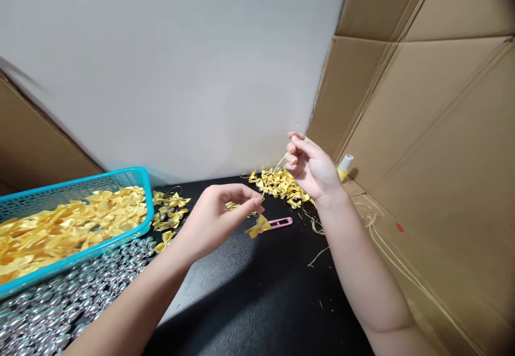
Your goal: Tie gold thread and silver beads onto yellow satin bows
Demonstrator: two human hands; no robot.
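My left hand (225,211) is closed in a pinch above the table. Just below its fingertips hangs a small yellow ribbon bow (257,228), apparently by a thin yellow cord pinched there. Higher and to the right, my right hand (309,165) has its fingers curled round the pale yellow cord (280,162), which runs down toward the left hand. What lies inside the right palm is partly hidden. Behind the bow a slim pink plastic tool (285,222) rests on the black table (241,297); its left end is covered.
A turquoise basket (148,198) full of yellow bows stands at the left. Silver oval beads (84,291) spread before it. Finished-looking bows with beads (281,184) are heaped at the back. Loose cords (396,259) trail on the right, beside cardboard walls (450,131).
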